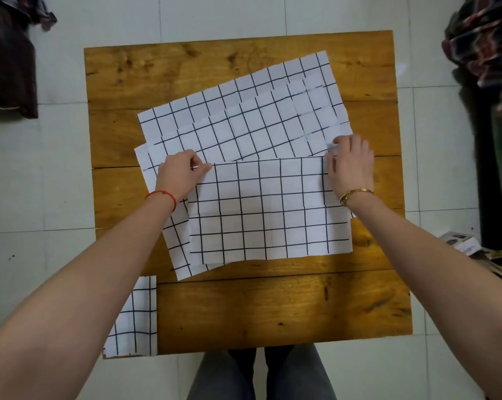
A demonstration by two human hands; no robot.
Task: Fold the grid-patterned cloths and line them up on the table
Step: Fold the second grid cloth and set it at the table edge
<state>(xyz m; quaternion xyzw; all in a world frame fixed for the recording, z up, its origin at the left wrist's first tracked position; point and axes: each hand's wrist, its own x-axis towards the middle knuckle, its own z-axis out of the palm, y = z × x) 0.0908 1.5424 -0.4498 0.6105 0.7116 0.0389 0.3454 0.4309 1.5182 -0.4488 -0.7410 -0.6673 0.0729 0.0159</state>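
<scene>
A white cloth with a black grid (270, 209) lies folded over on top of a pile of flat grid cloths (244, 116) in the middle of the wooden table (273, 307). My left hand (180, 174) pinches the folded cloth's far left corner. My right hand (349, 163) holds its far right corner, fingers curled over the edge. A folded grid cloth (137, 316) lies at the table's near left corner, partly under my left forearm.
The table stands on a white tiled floor (215, 15). Dark fabric (10, 67) lies on the floor at the left, patterned clothes (486, 41) at the right. A small box (460, 242) sits near the table's right side. My legs show below the near edge.
</scene>
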